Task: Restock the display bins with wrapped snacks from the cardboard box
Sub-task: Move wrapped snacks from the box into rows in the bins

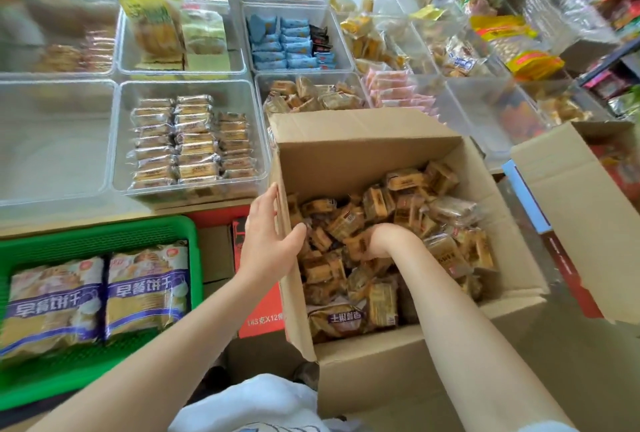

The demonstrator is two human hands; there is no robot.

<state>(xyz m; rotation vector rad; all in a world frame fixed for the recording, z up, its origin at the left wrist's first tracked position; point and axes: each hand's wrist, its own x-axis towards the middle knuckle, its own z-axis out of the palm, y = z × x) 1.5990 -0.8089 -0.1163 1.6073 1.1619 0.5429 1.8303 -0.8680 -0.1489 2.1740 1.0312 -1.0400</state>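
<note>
**A:** Where is the cardboard box (381,161) and what is in it?

**B:** It stands open, right of the clear bin (190,144) that holds neat rows of wrapped biscuits. The box is filled with a loose heap of wrapped snacks (408,203) in brown and gold wrappers.

**A:** And the hands, relative to the box?

**B:** The left hand (266,234) is on the box's left wall. Its fingers lie straight along the outside of the cardboard, and the thumb hooks over the edge to the inside, so the wall sits pinched between thumb and fingers. The right hand (377,241) is down inside the box, about the middle of the heap, with its wrist bent and the fingers buried among the packets.

**A:** Is the right hand holding any?

**B:** I cannot tell; the fingers are hidden by the snacks around them.

**A:** What else is near the box?

**B:** Left of the box, past a red carton (256,314), a green basket (97,234) holds two large bags (100,296). Beyond the box's far flap another clear bin (311,94) holds similar brown packets. A second cardboard box (581,210) stands to its right.
</note>
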